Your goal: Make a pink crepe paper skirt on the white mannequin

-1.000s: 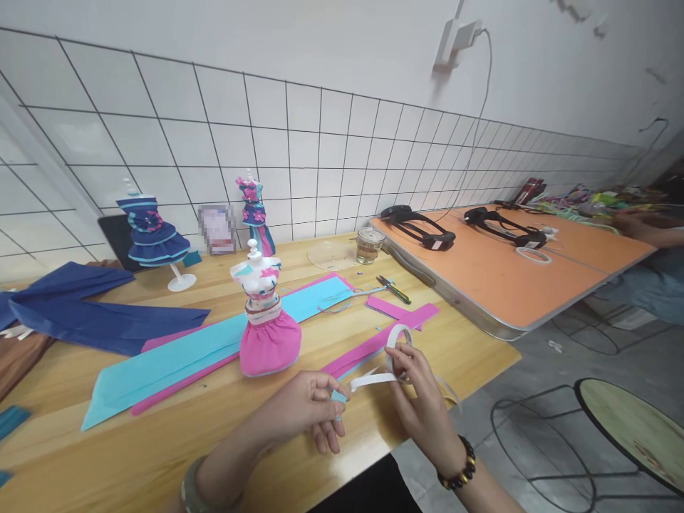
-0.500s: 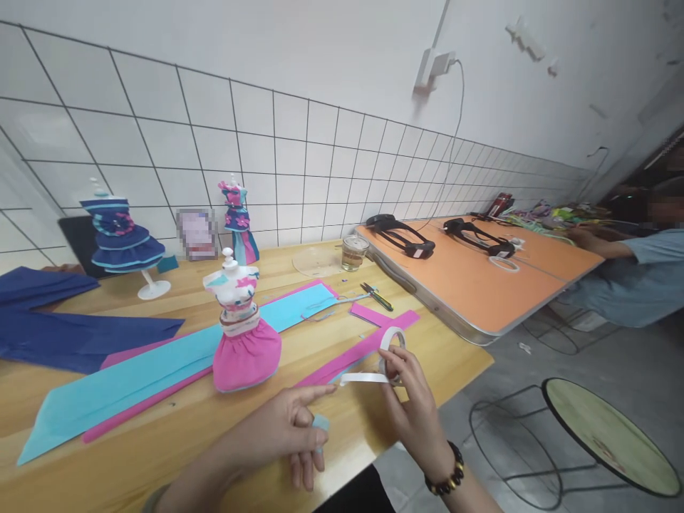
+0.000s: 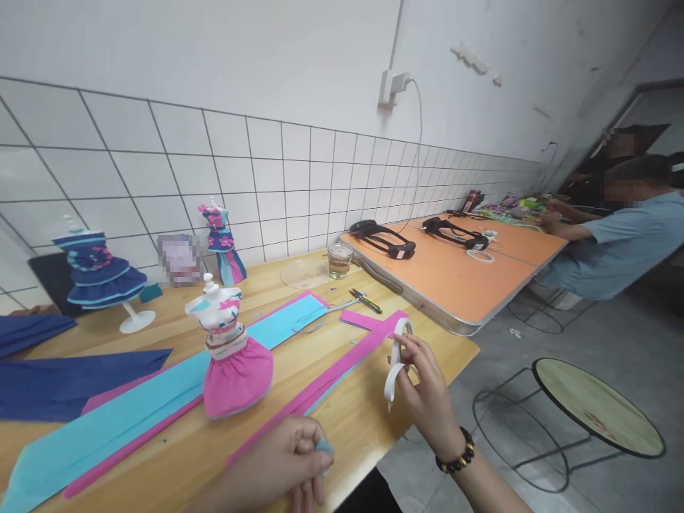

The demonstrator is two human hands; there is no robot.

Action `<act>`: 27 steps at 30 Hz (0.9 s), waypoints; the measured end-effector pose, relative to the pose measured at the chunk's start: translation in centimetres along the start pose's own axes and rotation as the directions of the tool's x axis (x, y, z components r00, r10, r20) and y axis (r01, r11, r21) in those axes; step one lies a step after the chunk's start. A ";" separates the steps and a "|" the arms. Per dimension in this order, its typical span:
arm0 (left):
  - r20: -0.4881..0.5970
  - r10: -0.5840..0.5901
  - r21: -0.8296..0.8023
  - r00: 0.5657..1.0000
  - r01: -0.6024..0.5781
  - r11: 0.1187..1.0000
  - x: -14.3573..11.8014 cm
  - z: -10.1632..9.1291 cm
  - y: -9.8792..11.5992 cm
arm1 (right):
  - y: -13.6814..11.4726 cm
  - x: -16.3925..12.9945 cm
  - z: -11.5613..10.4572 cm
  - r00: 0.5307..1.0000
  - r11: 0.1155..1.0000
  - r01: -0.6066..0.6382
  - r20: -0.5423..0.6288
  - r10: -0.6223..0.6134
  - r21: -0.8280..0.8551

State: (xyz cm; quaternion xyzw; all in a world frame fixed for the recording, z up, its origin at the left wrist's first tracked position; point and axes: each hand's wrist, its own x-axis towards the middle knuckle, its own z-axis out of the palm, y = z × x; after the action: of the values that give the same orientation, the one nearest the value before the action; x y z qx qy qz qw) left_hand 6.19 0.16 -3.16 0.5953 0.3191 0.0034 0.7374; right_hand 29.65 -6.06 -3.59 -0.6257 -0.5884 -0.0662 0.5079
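While the pink-skirted mannequin (image 3: 231,347) stands on the wooden table (image 3: 160,456), the left hand (image 3: 291,467), in front of it and to its right, is curled shut, pinching a small light-blue scrap (image 3: 323,447); further right of the mannequin, the right hand (image 3: 425,395) grips a roll of white tape (image 3: 400,340), a loose strip hanging; light, sticky and floppy, it is best held by the ring; pink paper strips (image 3: 342,360) and scissors (image 3: 366,301) lie close by.
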 end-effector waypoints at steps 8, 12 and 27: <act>-0.079 0.033 0.326 0.996 -0.006 0.945 -0.1 0.7 0.4 | -0.3 0.3 0.0 0.997 0.992 -0.065 -0.025 0.068 0.106; -0.087 0.038 0.407 0.995 0.001 0.913 -0.1 0.8 1.0 | -0.5 0.5 0.2 0.994 0.986 -0.098 -0.034 0.103 0.134; -0.162 0.518 0.705 0.840 -0.269 0.656 0.3 -0.2 0.2 | -3.0 2.1 2.9 0.992 0.975 -0.105 -0.046 0.116 0.194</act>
State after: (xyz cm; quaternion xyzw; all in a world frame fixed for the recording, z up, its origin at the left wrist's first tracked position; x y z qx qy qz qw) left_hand 6.45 0.53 -3.16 0.8601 0.2858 0.1593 0.3915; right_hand 26.37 -3.16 -1.86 -0.6035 -0.5416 0.0009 0.5852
